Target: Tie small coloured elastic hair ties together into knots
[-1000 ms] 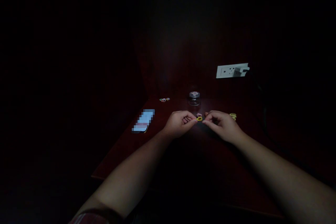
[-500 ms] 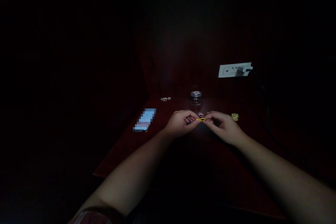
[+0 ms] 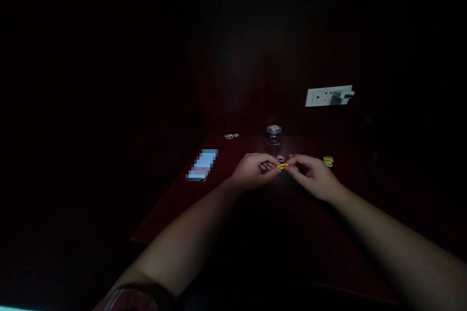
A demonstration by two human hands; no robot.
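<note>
Between my two hands is a small yellow hair tie (image 3: 282, 166), a stretchy-looking loop held over the dark red table. My left hand (image 3: 253, 171) pinches its left end between thumb and forefinger. At the other end, the thumb and fingertips of my right hand (image 3: 312, 175) are closed on it. Just behind my fingertips lies a small pink loop (image 3: 280, 158), partly hidden by the hands. Several yellow loops (image 3: 328, 161) rest in a pile to the right of my right hand.
A clear round jar with a lid (image 3: 273, 135) stands behind my hands. Several coloured loops (image 3: 231, 136) lie at the back left. A phone with a blurred screen (image 3: 203, 165) lies near the left edge of the table (image 3: 171, 214). A wall socket (image 3: 328, 96) holds a plug.
The yellow hair tie has turned and looks narrower between my fingers, and my fingertips are slightly closer together. The whole view has shifted a little.
</note>
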